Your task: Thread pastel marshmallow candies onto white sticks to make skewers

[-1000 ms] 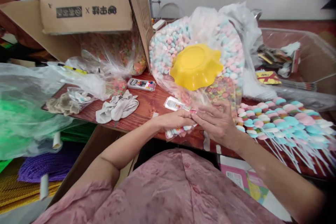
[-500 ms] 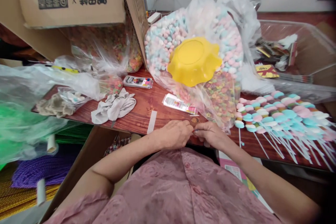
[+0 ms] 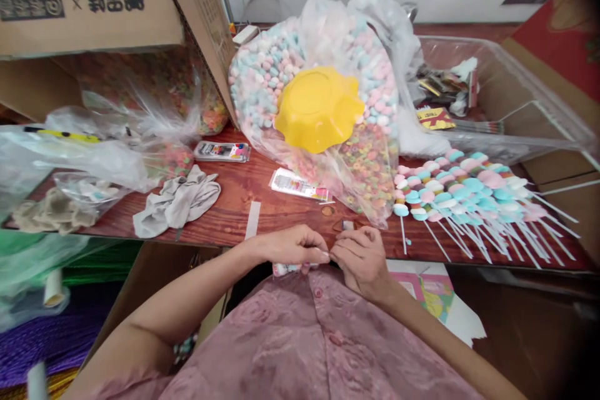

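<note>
We judged the main danger to be a slip: our left hand (image 3: 295, 245) and right hand (image 3: 359, 255) were both pinched shut on a small candy skewer (image 3: 287, 269) at the table (image 3: 225, 225) edge, over our lap, so a loosened grip could drop it to the floor. It looked pastel, pink and white, mostly hidden beneath our fingers (image 3: 323, 253). Finished skewers (image 3: 469, 197) lay nearby on the right.

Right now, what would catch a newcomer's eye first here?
The upturned yellow bowl resting on a big clear bag of pastel candies at the table's middle. To its right, a spread of pastel candy skewers lies on the wood. At the near edge, both hands pinch something small together.
</note>
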Available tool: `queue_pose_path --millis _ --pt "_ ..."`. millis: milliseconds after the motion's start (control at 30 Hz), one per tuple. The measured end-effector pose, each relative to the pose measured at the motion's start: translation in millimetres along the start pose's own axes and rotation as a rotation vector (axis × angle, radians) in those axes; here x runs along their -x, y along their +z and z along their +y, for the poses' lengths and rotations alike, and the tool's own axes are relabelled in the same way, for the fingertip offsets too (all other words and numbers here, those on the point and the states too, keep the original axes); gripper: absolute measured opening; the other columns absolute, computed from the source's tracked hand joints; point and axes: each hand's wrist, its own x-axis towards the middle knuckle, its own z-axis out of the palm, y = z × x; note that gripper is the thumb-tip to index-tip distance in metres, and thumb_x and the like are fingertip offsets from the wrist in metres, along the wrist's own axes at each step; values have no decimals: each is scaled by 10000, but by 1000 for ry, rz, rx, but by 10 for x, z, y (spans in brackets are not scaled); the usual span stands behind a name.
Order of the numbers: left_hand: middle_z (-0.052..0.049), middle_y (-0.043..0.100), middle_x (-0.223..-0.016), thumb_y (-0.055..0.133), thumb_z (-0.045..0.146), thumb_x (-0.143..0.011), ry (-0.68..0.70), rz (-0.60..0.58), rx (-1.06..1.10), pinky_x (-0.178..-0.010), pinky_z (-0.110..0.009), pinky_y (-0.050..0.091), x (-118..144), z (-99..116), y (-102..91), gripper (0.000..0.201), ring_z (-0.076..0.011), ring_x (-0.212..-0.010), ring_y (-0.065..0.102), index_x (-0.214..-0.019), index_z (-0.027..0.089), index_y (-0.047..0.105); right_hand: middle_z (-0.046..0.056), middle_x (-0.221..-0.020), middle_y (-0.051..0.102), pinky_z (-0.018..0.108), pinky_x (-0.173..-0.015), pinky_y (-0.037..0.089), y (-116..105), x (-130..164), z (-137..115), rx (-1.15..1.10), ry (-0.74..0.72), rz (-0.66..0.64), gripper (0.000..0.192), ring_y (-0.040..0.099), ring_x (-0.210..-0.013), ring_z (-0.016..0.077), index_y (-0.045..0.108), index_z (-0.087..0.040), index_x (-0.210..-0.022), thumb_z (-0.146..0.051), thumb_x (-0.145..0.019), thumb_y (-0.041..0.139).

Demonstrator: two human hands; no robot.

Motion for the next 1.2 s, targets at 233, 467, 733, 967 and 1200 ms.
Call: queue_pose_path --millis 233,467,733,967,1200 --pt "-66 612 -836 405 184 -928 208 401 -895 -631 -264 392 54 12 290 252 -152 -711 543 -851 137 641 7 -655 641 299 -656 426 77 66 0 -429 466 -87 273 570 -660 151 632 -207 -672 -235 -923 529" --pt "-17 583 -665 486 228 -896 244 695 -332 -615 -233 395 162 -131 169 274 -103 -630 517 -723 135 677 39 -853 714 361 -805 440 -40 74 257 -171 447 137 129 608 -843 195 699 -225 -858 -227 -902 577" --pt "39 529 -555 678 411 -718 0 809 490 -339 -161 284 119 -108 187 330 -33 -365 392 -883 131 739 94 -764 640 340 -691 351 233 -162 397 170 207 -110 231 514 -751 202 621 -167 -702 -88 -863 475" --pt "52 522 -536 668 401 -729 -78 816 566 -284 -143 239 102 -129 201 346 -34 -330 395 -942 134 721 -8 -654 545 258 -575 420 -5 -277 428 -121 316 60 164 514 -601 136 539 -201 -781 -159 -917 457" --pt "65 489 -497 626 328 -721 86 749 575 -350 -141 284 -149 9 184 205 -19 -357 387 -701 125 643 65 -858 683 339 -715 507 10 -607 37 -294 161 137 244 630 -788 187 682 -209 -991 -102 -893 486"
